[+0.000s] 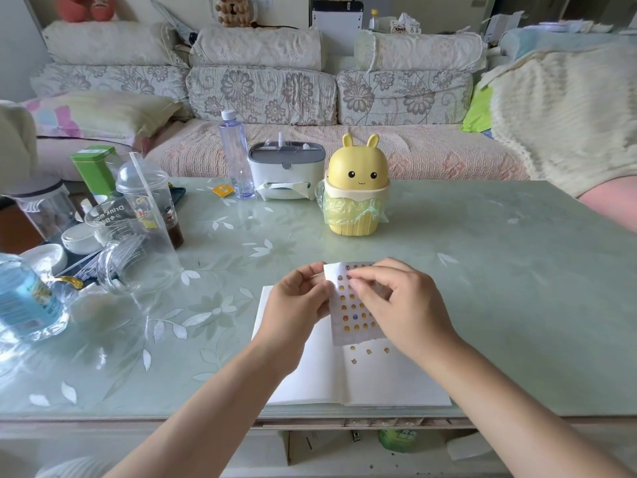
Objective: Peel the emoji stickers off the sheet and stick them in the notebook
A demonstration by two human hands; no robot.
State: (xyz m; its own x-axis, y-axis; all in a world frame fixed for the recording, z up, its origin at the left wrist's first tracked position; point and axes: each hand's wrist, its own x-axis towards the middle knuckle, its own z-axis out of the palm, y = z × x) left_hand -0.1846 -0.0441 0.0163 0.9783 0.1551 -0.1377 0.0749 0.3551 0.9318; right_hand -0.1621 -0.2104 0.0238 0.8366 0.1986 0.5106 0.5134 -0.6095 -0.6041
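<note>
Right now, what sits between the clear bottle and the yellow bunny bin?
In the head view, a white tissue box with a grey lid stands between the clear bottle and the yellow bunny bin.

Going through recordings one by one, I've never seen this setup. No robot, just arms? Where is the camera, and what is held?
No machine here: a person works with bare hands, filmed by one wide-angle camera on their head, looking forward and down. The left hand pinches the left edge of a sticker sheet of small emoji faces, held above an open notebook on a green table. The right hand curls its fingertips on the sheet's upper part, apparently picking at a sticker; whether one is lifted is too small to tell. A few stickers already sit on the right page. Further back stand a yellow rabbit-shaped bin, a tissue box and a clear bottle.
</note>
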